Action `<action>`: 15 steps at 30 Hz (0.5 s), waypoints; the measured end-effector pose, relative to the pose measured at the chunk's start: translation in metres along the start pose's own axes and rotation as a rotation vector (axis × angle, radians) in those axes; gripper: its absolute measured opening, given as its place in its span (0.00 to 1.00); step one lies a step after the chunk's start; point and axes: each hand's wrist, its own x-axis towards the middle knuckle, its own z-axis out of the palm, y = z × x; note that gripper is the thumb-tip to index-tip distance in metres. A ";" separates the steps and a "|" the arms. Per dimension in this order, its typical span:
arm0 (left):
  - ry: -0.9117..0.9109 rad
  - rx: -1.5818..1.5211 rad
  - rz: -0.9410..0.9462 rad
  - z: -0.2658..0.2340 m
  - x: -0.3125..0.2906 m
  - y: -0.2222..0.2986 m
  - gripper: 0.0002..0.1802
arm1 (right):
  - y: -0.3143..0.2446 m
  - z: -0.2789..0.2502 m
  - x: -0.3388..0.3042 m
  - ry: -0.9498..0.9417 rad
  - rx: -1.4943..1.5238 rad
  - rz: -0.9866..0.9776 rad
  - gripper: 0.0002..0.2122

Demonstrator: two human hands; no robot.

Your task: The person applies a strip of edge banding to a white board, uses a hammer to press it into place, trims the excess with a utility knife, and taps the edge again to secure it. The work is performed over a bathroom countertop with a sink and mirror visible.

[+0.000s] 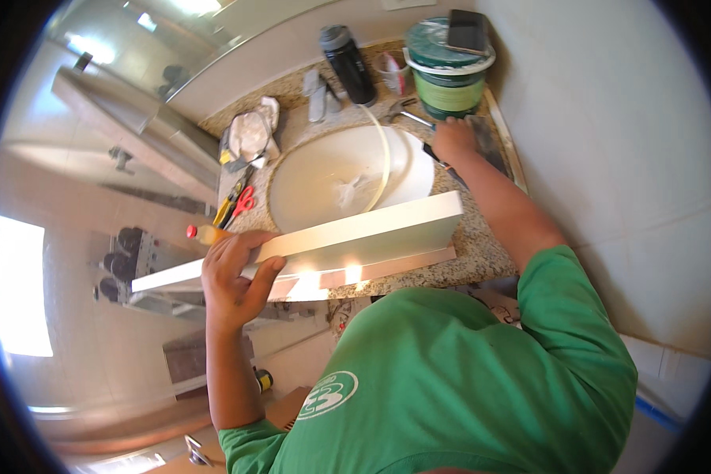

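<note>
My left hand (pixel 241 276) is closed over the top edge of a long white board (pixel 363 225), thumb on the near face and fingers behind. The board stands on edge across the front of the counter, before the sink. My right hand (pixel 454 141) is at the counter's right side, its fingers curled down where the handle of a claw hammer (pixel 412 117) runs under them. The hammer's metal head points left. Just below that hand lies a dark, slim tool (pixel 442 164), partly covered by the wrist.
A white oval sink (pixel 316 170) with a pale curved strip (pixel 385 158) is set in the granite counter (pixel 482 257). Behind stand a black bottle (pixel 347 67) and a green bucket (pixel 450 83) with a phone (pixel 468 31) on its lid. Red-handled scissors (pixel 245 199) lie left, near an orange-yellow bottle (pixel 207 234).
</note>
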 end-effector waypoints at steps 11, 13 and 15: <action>0.031 -0.050 0.021 -0.001 -0.005 -0.010 0.15 | -0.017 -0.030 0.016 -0.188 0.056 0.070 0.18; 0.032 -0.030 0.019 -0.002 -0.006 -0.011 0.16 | -0.010 -0.024 0.025 -0.161 0.142 0.077 0.19; -0.003 -0.029 -0.001 -0.003 -0.007 -0.012 0.17 | -0.001 -0.011 0.035 -0.109 0.155 0.035 0.19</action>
